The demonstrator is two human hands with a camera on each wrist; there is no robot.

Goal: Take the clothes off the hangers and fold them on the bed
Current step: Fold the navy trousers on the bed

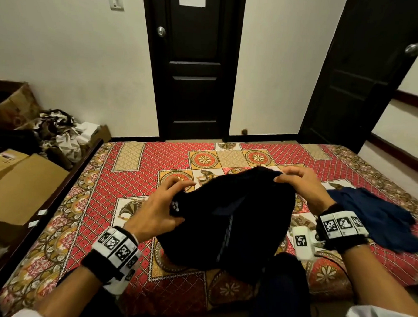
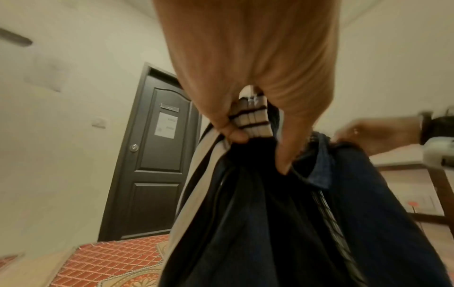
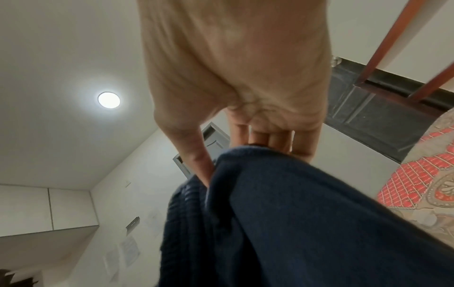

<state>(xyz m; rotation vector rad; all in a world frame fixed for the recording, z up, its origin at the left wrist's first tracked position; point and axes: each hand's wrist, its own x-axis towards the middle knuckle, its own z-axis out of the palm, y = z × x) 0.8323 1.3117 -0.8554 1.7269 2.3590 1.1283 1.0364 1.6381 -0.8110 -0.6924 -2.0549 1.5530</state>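
Note:
A dark navy-black garment [image 1: 226,220] with a thin striped band hangs above the red patterned bed [image 1: 134,178], held up at its top edge by both hands. My left hand [image 1: 163,208] pinches its left corner, where a cream ribbed cuff with dark stripes [image 2: 250,122] shows between thumb and fingers. My right hand [image 1: 296,180] grips the right corner, thumb and fingers curled over the knit fabric [image 3: 282,203]. My left hand [image 2: 248,77] and right hand [image 3: 240,87] fill the tops of the wrist views. No hanger is visible.
A blue garment [image 1: 374,215] lies crumpled on the bed at the right. Cardboard boxes [image 1: 15,187] and a heap of clothes [image 1: 56,135] stand left of the bed. Two dark doors [image 1: 193,60] face me beyond the bed's far edge.

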